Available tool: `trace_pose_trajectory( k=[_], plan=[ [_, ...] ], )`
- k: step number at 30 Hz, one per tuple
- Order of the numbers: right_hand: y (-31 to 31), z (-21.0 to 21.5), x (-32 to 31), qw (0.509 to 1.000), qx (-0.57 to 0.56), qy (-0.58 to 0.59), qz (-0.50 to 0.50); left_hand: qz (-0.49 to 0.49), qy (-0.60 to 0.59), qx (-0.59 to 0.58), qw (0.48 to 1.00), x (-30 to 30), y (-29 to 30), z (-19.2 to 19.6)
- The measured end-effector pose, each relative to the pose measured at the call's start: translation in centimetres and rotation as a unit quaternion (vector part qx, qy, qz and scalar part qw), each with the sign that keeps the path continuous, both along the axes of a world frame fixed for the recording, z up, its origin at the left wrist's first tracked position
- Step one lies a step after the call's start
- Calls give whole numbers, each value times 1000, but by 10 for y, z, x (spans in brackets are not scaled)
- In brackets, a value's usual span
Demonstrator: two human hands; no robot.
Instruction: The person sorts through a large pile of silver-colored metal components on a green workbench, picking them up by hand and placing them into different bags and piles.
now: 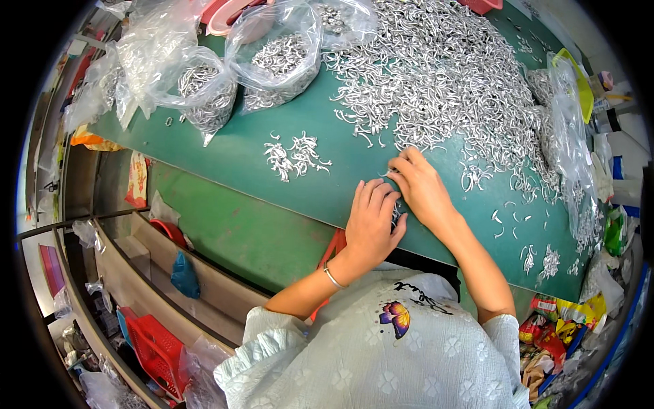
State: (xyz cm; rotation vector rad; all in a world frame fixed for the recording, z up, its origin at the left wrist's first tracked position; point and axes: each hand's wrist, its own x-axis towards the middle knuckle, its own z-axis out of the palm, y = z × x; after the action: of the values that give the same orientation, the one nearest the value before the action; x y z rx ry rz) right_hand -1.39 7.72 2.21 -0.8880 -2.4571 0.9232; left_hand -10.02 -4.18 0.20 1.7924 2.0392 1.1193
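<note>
My left hand [371,221] is cupped near the front edge of the green table, its fingers curled over a few small silvery pieces [396,214] that show beside the thumb. Just beyond it, my right hand [419,183] pinches at the tabletop; a thin curved metal piece [385,173] shows by its fingertips, the rest being hidden. Past the right hand spreads a large heap of small curved silver metal pieces [436,75]. Left of the hands lies a smaller pile of similar pieces [296,155].
Clear plastic bags [272,58] filled with metal pieces stand at the far left of the green table [225,146]. More plastic bags [571,129] line its right edge, near small scattered clusters [549,262]. Lower left are wooden shelving [204,283] and a red basket [153,351].
</note>
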Motion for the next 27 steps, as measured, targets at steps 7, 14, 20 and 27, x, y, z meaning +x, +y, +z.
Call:
trace_pose_trajectory(
  k=[7,14,20,27],
  plan=[
    [11,4,-60,992,-64,-59,94,0,60,-6,998,1,-1,0],
    [8,-1,-105,990,-94,21,104,-1,68,-3,998,0,3,-1],
    [36,41,-12,944,-311,89,59,-14,54,-36,998,-2,9,5],
    [26,57,183,962,-60,-4,-268,9,73,-37,997,-4,22,10]
  ],
)
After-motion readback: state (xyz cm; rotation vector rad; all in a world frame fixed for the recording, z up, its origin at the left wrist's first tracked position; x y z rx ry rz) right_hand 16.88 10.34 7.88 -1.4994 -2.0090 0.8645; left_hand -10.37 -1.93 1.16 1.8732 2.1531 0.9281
